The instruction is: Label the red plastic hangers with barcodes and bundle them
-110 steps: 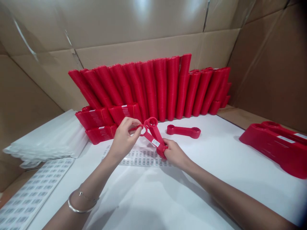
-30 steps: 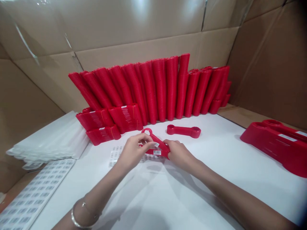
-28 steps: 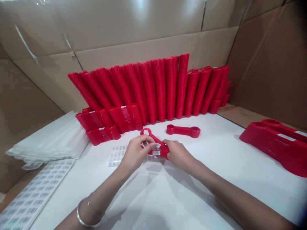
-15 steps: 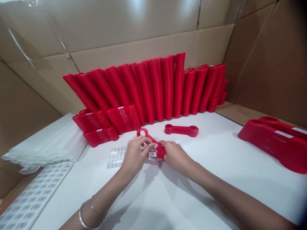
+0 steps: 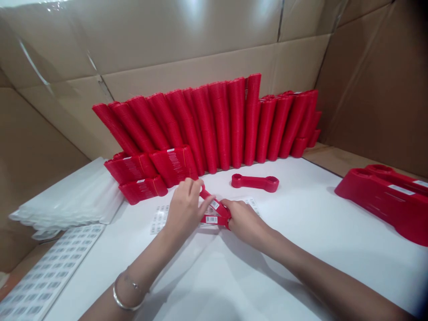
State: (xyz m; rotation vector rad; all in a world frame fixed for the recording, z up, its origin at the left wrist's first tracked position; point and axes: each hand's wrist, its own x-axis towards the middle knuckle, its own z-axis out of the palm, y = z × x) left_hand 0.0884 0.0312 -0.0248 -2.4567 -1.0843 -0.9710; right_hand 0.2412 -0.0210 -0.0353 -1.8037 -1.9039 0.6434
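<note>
Both my hands meet over the middle of the white table (image 5: 284,232). My left hand (image 5: 184,209) has its fingers closed over the far ends of two flat red plastic wrench-shaped pieces (image 5: 214,213), each bearing a small white barcode label. My right hand (image 5: 243,219) pinches their near ends together. The pieces lie low over a barcode sticker sheet (image 5: 160,217). A third red piece (image 5: 255,182) lies loose just beyond my hands.
A long row of stacked red pieces (image 5: 214,125) leans against the cardboard wall (image 5: 200,40). Bundled stacks (image 5: 147,171) sit at left, another red stack (image 5: 384,200) at right. Clear plastic bags (image 5: 67,200) and a second sticker sheet (image 5: 43,272) lie at left.
The two red pieces, earlier held raised and fanned apart, have been lowered toward the table and brought nearly together. My left hand has slid over their ring ends.
</note>
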